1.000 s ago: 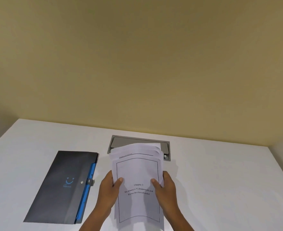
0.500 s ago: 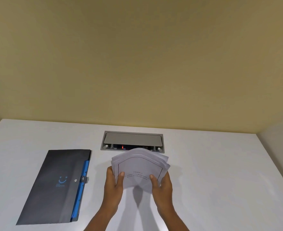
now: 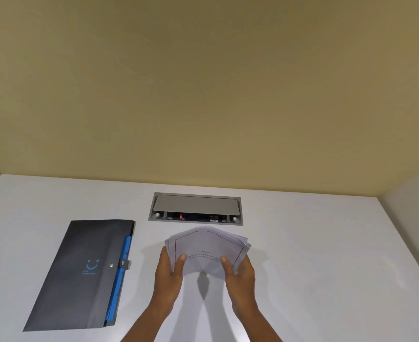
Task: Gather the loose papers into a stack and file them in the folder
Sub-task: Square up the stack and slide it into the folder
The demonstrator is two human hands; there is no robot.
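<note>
The counter (image 3: 314,255) is showing a smooth, matt white surface. The folder (image 3: 80,275) is looking like matt dark grey plastic, with glossier blue plastic edging. The papers (image 3: 207,250) are thin, matt white printed sheets, bending softly. The recessed cable box (image 3: 195,209) is wearing a brushed, dull grey metal lid. The wall (image 3: 203,82) is matt painted.
</note>
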